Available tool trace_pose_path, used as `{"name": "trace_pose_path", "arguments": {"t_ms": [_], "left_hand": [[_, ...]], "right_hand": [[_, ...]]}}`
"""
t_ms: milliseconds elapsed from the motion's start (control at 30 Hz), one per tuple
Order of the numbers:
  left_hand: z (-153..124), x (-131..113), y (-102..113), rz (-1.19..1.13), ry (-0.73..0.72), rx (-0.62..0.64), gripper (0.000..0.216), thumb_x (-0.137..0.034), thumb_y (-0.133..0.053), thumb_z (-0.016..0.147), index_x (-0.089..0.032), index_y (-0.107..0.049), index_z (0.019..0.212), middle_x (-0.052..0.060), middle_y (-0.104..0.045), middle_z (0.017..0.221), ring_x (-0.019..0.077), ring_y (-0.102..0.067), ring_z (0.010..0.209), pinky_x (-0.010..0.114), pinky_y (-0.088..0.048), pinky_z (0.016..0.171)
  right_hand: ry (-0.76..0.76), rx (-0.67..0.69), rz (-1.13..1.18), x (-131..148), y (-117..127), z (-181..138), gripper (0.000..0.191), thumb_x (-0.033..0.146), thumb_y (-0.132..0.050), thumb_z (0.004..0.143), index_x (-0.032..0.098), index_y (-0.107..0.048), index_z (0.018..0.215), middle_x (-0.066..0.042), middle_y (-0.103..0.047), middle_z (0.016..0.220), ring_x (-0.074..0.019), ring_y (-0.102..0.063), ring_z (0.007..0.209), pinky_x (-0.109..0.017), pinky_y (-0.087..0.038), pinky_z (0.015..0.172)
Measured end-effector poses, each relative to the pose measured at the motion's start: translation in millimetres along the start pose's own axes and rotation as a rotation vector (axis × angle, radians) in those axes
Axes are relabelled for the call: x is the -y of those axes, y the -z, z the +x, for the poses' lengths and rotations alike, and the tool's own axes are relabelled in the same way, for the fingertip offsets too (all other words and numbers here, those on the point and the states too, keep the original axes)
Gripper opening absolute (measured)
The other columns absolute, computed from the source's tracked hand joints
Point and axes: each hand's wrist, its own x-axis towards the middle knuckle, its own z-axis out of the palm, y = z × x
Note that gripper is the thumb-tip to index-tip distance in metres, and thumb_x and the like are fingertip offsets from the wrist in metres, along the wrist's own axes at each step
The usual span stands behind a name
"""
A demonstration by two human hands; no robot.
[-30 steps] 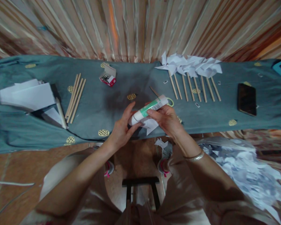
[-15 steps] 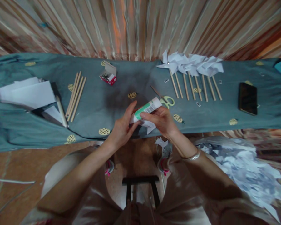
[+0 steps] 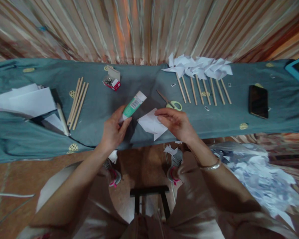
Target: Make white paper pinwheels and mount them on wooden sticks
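My left hand (image 3: 114, 130) is closed around the lower end of a white and green glue tube (image 3: 133, 105), which points up and to the right above the teal tablecloth (image 3: 99, 109). My right hand (image 3: 175, 123) pinches a folded white paper piece (image 3: 151, 123) at its right edge, just right of the tube. The two hands are apart. Green-handled scissors (image 3: 170, 103) lie just beyond my right hand.
Finished paper pinwheels on wooden sticks (image 3: 200, 78) lie at the back right, with a black phone (image 3: 258, 101) further right. Loose sticks (image 3: 77, 102), a small box of pins (image 3: 111, 81) and white paper sheets (image 3: 25, 101) sit to the left. Paper scraps (image 3: 259, 176) pile below the table's right.
Both hands held the glue tube over the paper; now my left hand has carried the tube to the left, and my right hand keeps only the paper.
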Motion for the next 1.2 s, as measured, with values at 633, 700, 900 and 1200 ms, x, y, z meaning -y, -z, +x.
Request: {"name": "trace_pose_path", "arguments": {"t_ms": [633,700,900,1200], "left_hand": [[-17,-18,-26,0.062,-0.336,0.215,0.021,-0.029,-0.054,0.097,-0.020,-0.070,0.107,0.008,-0.069,0.099,0.0230,-0.061,0.099,0.039,-0.047,0.085],[-16,-18,-28,0.075,-0.276,0.222,0.022,-0.031,-0.053,0.097,-0.021,-0.072,0.103,0.007,-0.069,0.094,0.0221,-0.061,0.096,0.038,-0.044,0.083],[-10,-24,-27,0.099,-0.145,0.250,0.021,-0.031,-0.055,0.096,-0.022,-0.074,0.094,0.005,-0.070,0.091,0.0223,-0.059,0.094,0.039,-0.039,0.082],[-1,-28,-26,0.116,-0.078,0.326,0.019,-0.030,-0.057,0.094,-0.019,-0.071,0.088,0.004,-0.068,0.089,0.0223,-0.058,0.089,0.038,-0.038,0.081]], "right_hand": [[0.226,0.105,-0.453,-8,-6,-22,0.014,0.024,-0.063,0.090,0.020,-0.072,0.080,-0.004,-0.072,0.091,-0.0178,-0.065,0.087,-0.034,-0.050,0.084],[0.213,0.086,-0.464,-9,-7,-23,0.014,0.024,-0.063,0.090,0.020,-0.072,0.080,-0.004,-0.072,0.089,-0.0179,-0.065,0.086,-0.034,-0.050,0.083],[0.172,0.011,-0.506,-9,-10,-24,0.013,0.025,-0.063,0.089,0.020,-0.068,0.078,-0.004,-0.070,0.086,-0.0193,-0.065,0.087,-0.036,-0.050,0.085],[0.404,-0.095,-0.744,-9,-17,-36,0.009,0.022,-0.060,0.092,0.018,-0.067,0.096,-0.007,-0.070,0.099,-0.0222,-0.062,0.093,-0.039,-0.052,0.090]]}}
